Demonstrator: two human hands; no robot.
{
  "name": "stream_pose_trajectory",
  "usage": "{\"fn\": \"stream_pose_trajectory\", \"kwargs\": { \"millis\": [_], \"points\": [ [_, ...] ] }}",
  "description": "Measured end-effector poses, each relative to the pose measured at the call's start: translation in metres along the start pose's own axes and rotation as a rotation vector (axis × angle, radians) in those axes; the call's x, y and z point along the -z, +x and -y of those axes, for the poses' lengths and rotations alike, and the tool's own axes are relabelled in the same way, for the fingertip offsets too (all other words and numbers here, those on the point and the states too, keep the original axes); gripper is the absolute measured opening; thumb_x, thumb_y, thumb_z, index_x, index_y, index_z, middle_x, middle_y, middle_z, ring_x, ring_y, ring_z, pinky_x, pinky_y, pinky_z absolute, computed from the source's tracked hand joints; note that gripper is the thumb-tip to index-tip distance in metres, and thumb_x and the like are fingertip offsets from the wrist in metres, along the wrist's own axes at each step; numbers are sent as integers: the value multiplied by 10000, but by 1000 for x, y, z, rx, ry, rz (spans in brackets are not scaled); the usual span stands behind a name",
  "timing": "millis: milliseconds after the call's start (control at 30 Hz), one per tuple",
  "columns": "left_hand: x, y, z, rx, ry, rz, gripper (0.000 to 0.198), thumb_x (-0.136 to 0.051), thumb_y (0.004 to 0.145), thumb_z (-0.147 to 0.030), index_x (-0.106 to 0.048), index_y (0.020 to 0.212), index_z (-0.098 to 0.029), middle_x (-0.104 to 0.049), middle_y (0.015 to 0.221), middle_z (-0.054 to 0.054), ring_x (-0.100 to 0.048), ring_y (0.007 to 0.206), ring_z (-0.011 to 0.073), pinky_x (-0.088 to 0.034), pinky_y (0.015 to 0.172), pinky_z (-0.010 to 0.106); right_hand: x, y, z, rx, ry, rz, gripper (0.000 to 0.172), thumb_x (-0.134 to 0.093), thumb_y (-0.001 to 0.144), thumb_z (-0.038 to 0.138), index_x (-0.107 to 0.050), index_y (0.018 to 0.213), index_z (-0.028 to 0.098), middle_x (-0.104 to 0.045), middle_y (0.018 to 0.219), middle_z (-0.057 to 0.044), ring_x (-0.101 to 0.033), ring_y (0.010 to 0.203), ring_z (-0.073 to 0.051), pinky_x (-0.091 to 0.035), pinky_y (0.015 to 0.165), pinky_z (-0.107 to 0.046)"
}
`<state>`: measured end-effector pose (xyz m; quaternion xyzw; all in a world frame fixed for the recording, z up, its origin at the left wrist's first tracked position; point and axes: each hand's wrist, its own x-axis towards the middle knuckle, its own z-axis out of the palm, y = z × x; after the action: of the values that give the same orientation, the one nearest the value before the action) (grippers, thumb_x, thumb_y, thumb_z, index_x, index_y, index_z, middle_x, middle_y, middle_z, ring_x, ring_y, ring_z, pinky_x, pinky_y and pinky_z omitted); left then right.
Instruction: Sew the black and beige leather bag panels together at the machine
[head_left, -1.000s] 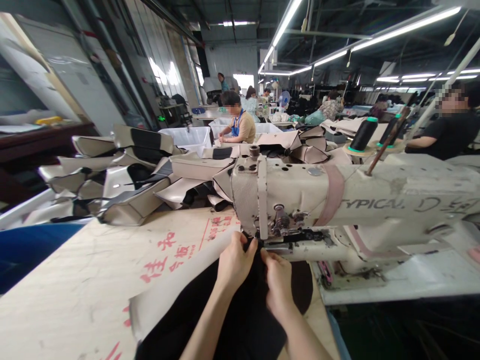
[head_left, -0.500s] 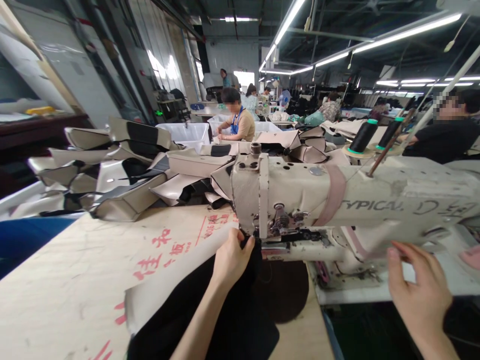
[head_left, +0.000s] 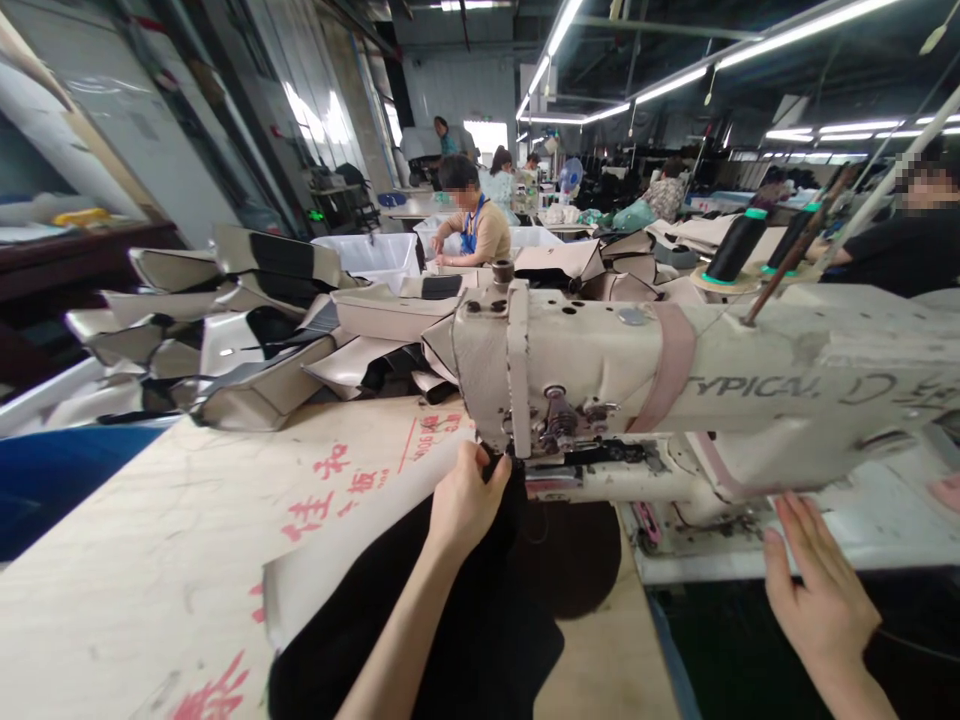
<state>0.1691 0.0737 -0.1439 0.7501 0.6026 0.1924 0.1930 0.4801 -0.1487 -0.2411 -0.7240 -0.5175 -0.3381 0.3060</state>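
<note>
- Hands apart now: my right hand has left the fabric and hovers open and empty by the sewing machine base.
- My left hand alone pinches the black fabric under the needle head.
- Soft, matte cloth drapes over a stiff beige panel on the plywood table.

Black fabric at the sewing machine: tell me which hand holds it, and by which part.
The left hand grips the black fabric at its far end, beside the needle area of the sewing machine. The right hand holds nothing.
</note>
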Motion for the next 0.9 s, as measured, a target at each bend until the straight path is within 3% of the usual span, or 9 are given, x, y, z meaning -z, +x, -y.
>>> {"fn": "stream_pose_trajectory", "kwargs": {
  "millis": [133,300,400,467,500,567,667,767,900],
  "points": [
    [-1,-3,1,-19,5,-6,241,-437,811,-474,-385,861,-244,-529,613,-44,-575,589,171,-350,526,227,0,2,-3,6,-7,-8,437,-515,858,201,-460,1291,180,-538,1224,-58,-514,1123,-237,-419,956,-355],
    [-4,-8,2,-2,30,-39,249,-425,820,-485,-370,805,-242,-534,614,-40,-586,578,170,-349,516,225,24,46,-1,-35,29,-81,357,-509,862,244,-538,1209,161,-586,1150,-71,-531,1099,-241,-401,968,-381],
    [-4,-9,2,6,43,-45,249,-420,822,-485,-373,802,-241,-535,616,-35,-591,586,174,-354,524,229,46,67,27,-133,172,-153,264,-505,864,252,-613,1087,160,-631,1042,-80,-581,1002,-227,-386,969,-395],
    [-4,-9,1,12,44,-44,247,-420,822,-481,-364,787,-242,-522,600,-38,-589,587,176,-355,529,231,52,67,62,-195,359,-135,190,-530,847,250,-646,971,165,-654,904,-67,-616,843,-187,-452,851,-310],
    [-3,-8,1,12,42,-46,245,-421,822,-477,-358,780,-243,-517,598,-40,-588,588,176,-356,532,232,51,64,83,-231,491,-45,165,-529,849,258,-650,918,171,-651,826,-51,-613,755,-159,-470,756,-254],
    [-3,-6,1,12,36,-49,243,-425,819,-467,-343,771,-244,-510,602,-41,-586,595,176,-357,538,233,37,58,127,-341,791,307,205,-494,871,307,-645,920,176,-622,739,-27,-582,638,-125,-451,601,-196],
    [-2,-1,1,20,17,-40,234,-431,815,-458,-342,783,-244,-520,624,-38,-589,611,176,-362,544,233,1,57,186,-565,1156,752,305,-493,854,423,-639,879,156,-554,614,0,-496,526,-104,-359,471,-183],
    [0,2,-1,27,2,-29,222,-429,816,-454,-366,825,-241,-539,642,-35,-593,618,173,-368,545,232,-35,65,224,-744,1365,829,347,-558,787,465,-600,685,136,-488,532,24,-394,457,-75,-274,430,-181],
    [1,1,-2,47,12,-12,218,-435,814,-439,-398,871,-233,-551,644,-31,-593,624,177,-371,543,236,-56,66,249,-859,1385,736,396,-532,785,417,-446,505,151,-373,439,48,-304,422,-60,-205,409,-187]
  ]
}}
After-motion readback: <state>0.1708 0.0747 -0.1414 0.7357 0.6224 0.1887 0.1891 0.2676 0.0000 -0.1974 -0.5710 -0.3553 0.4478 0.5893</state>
